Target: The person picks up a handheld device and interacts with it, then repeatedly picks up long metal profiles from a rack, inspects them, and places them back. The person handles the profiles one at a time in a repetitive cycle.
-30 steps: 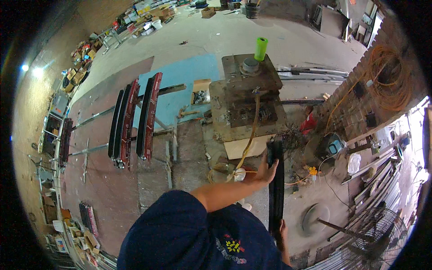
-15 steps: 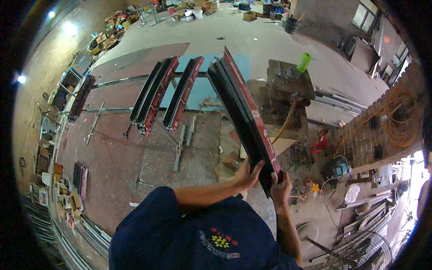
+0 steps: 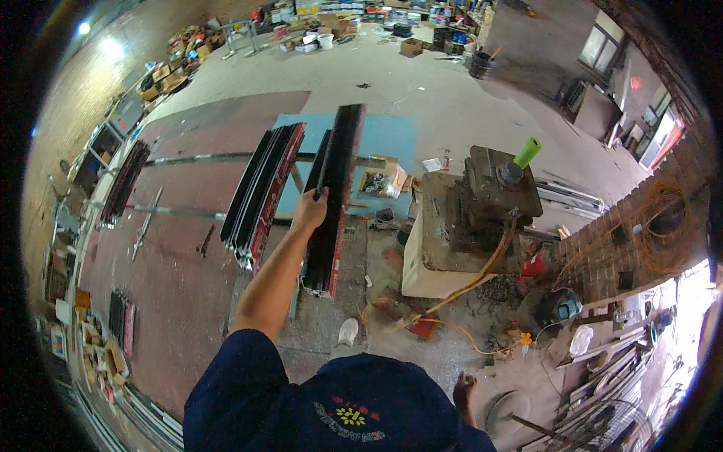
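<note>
My left arm reaches forward over the rack, and my left hand (image 3: 309, 211) is closed on the near-side edge of long black metal profiles (image 3: 333, 203) with a red printed side strip. These profiles lie lengthwise across the rack, angled slightly to the right. Just to their left is another stack of black profiles (image 3: 263, 188) with red sides. Low at my right side hangs my right hand (image 3: 465, 390), away from the profiles; its fingers look loosely apart and no object shows in it.
A bench machine (image 3: 501, 188) with a green bottle (image 3: 528, 153) stands to the right. Farther left on the rack's rails (image 3: 199, 158) lies another profile bundle (image 3: 126, 181). An orange cable (image 3: 459, 335) crosses the floor. A fan (image 3: 610, 429) stands at lower right.
The profiles held in both hands have come down onto the rack beside the stack. My right hand has let go and dropped to my side; my left hand has moved forward and left along them.
</note>
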A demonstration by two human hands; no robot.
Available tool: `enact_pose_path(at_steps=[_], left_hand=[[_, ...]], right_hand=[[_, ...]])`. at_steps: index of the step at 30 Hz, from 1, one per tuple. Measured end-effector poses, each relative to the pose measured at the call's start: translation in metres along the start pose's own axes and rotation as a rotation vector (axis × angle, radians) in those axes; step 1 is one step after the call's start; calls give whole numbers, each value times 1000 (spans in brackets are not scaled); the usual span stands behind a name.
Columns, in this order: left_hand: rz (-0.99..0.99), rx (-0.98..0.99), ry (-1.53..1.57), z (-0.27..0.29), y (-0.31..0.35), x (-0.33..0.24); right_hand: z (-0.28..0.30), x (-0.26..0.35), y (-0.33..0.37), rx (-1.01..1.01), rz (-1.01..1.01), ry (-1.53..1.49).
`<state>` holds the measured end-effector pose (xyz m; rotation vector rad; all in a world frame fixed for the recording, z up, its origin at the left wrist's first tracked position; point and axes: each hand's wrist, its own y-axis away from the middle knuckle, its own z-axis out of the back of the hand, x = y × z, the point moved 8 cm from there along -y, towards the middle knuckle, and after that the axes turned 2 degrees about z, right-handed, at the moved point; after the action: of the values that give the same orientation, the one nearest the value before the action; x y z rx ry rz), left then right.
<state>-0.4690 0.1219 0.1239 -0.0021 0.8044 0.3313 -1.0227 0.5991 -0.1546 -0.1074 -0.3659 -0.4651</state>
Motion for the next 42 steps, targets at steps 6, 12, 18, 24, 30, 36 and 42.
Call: enact_pose_path(at_steps=[6,12,18,24,30,36,42], left_hand=[[75,-48,-161,0,-110,78],[157,114,-49,-31,-168,156],[176,159,-16,-36,-172,150],[130,232,165,-56,-188,153],[398,468,509,-98,-242,237],[396,483,515,-90,-211,201],[485,537,485,-74,-226,237]], right_hand=[[6,11,59,212,-630,-46],[-12,95,70,259,-684,-13],[-26,141,55,372,-607,-51],[-27,147,25,455,-452,161],[-10,192,-11,529,-346,147],[-17,155,31,535,-464,250],[-56,92,78,574,-468,15]])
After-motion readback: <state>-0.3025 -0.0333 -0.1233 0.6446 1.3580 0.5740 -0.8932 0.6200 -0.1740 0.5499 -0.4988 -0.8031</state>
